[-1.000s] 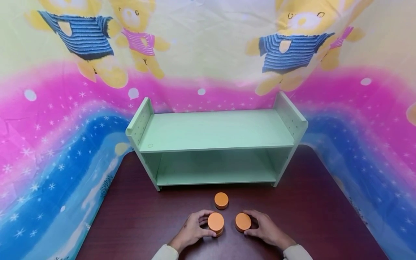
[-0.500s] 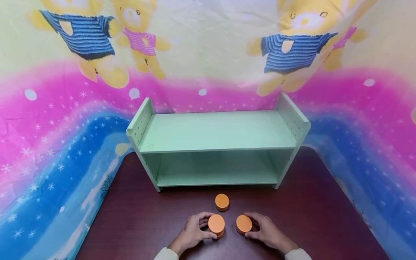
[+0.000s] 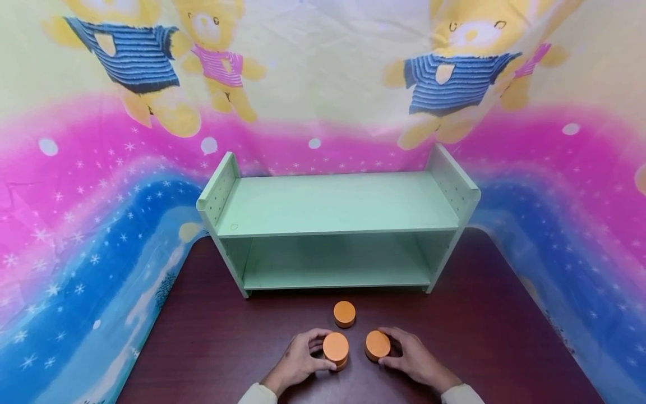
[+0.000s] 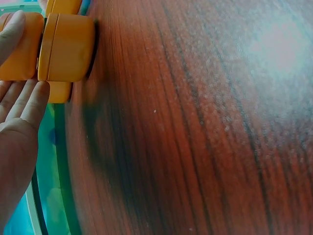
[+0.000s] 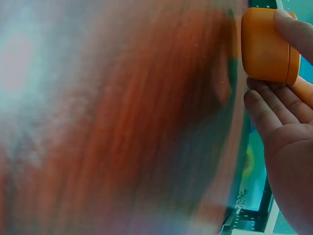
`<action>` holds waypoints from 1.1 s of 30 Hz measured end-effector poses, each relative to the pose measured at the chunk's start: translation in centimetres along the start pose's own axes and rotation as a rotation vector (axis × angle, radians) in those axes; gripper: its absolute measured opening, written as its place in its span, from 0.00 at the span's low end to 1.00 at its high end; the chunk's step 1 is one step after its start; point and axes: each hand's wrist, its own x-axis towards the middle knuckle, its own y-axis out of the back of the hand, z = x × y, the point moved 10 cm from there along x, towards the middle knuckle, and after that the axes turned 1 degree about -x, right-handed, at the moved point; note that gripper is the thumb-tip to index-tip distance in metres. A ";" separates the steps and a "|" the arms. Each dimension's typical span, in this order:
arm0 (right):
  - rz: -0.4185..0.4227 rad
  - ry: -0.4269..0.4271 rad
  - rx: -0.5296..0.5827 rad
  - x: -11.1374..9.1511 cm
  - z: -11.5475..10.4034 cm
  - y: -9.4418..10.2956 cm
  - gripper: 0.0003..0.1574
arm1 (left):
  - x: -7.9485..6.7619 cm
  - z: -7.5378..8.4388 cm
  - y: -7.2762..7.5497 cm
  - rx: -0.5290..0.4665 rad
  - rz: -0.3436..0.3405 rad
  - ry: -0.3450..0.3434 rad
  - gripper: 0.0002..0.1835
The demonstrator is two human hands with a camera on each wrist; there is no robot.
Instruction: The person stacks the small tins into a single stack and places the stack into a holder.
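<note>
My left hand (image 3: 300, 356) grips the upper of two round orange lidded jars, its thumb and fingers around the sides. This upper jar (image 4: 22, 46) sits on the lower jar (image 4: 68, 48), whose base is at the tabletop. To the right, my right hand (image 3: 414, 357) holds another orange jar (image 3: 377, 345) between thumb and fingers, upright and close to the table surface. In the right wrist view this jar's lid seam (image 5: 288, 49) shows near the thumb. One more orange jar (image 3: 344, 314) stands untouched behind the other jars, nearer the shelf.
A pale green two-tier shelf (image 3: 338, 205) stands at the back of the dark red-brown wooden table (image 3: 212, 336). Its side panels rise above the upper board. Printed cloth with bears (image 3: 444, 78) hangs behind and along both sides.
</note>
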 end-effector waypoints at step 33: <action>0.115 0.122 -0.048 0.2 -4.5 1.9 0.42 | 0.0 0.0 0.0 -0.065 -0.006 0.008 0.32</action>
